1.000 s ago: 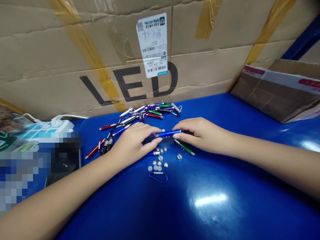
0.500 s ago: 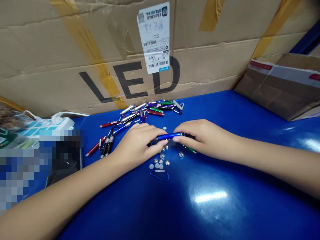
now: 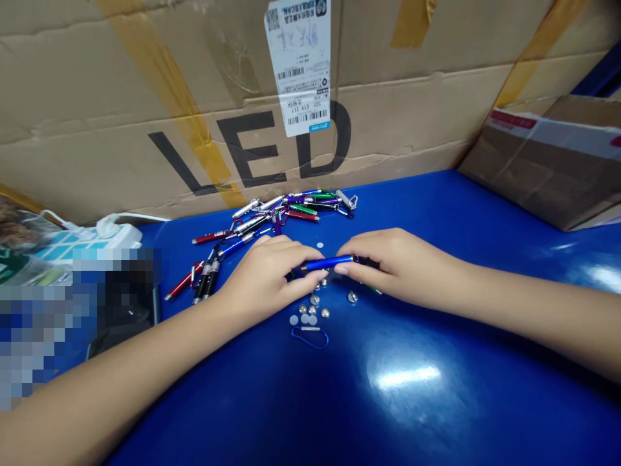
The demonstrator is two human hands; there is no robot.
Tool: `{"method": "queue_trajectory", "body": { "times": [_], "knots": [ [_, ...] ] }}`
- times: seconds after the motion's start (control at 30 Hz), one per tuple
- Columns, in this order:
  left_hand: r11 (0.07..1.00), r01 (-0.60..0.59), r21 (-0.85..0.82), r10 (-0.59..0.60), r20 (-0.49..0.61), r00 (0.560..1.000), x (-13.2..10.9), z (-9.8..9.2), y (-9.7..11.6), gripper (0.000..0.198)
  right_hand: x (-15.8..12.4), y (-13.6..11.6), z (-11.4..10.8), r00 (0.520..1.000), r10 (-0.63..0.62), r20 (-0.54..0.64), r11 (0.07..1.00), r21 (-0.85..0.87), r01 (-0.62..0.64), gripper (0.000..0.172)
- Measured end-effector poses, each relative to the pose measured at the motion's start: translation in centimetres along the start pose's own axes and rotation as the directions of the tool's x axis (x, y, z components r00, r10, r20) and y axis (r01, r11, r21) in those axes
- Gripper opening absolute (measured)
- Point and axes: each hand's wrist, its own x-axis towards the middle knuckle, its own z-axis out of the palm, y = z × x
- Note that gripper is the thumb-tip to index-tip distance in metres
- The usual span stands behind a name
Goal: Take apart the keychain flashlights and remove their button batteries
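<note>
My forearms lay low over the glossy blue tabletop [image 3: 412,401], converging. A thin blue clip [image 3: 309,336] and small round silver cells [image 3: 310,309] lay nearest. Above them my left hand [image 3: 262,278] and right hand [image 3: 392,262] had their fingers clamped on either end of a slim blue metal penlight [image 3: 328,263], held level. Beyond lay a heap of coloured penlights [image 3: 272,220] and a creased cardboard box [image 3: 145,97].

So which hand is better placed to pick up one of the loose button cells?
Probably the left hand: its fingers end just above the button cells. The right hand grips the blue penlight farther away.
</note>
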Motion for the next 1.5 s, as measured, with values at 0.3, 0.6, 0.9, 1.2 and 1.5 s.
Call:
{"method": "queue_trajectory", "body": {
  "times": [0.3, 0.6, 0.9, 1.2, 1.5],
  "knots": [
    [0.999, -0.003, 0.044, 0.004, -0.015, 1.000, 0.1, 0.1, -0.2, 0.021, 0.2, 0.3, -0.5, 0.995, 0.079, 0.057, 0.997, 0.018, -0.080, 0.040],
    [1.000, -0.002, 0.021, 0.003, -0.021, 1.000, 0.0, 0.2, -0.2, 0.021, 0.2, -0.4, -0.5, 0.991, 0.129, 0.027, 0.987, 0.097, -0.131, 0.041],
    [0.999, 0.025, 0.024, -0.024, -0.038, 0.999, 0.1, 0.3, 0.4, 0.018, -0.2, -1.0, -0.1, 0.993, 0.119, -0.006, 0.986, 0.121, -0.117, 0.042],
    [0.998, 0.050, 0.032, -0.049, -0.043, 0.998, 0.1, 0.2, 0.5, 0.018, -0.3, -1.1, 0.0, 0.992, 0.126, -0.014, 0.986, 0.108, -0.124, 0.039],
    [0.997, 0.037, 0.068, -0.035, -0.039, 0.999, 0.2, 0.2, 0.4, 0.018, -0.2, -1.1, -0.2, 0.989, 0.144, 0.031, 0.974, 0.175, -0.147, 0.037]
  ]
}}
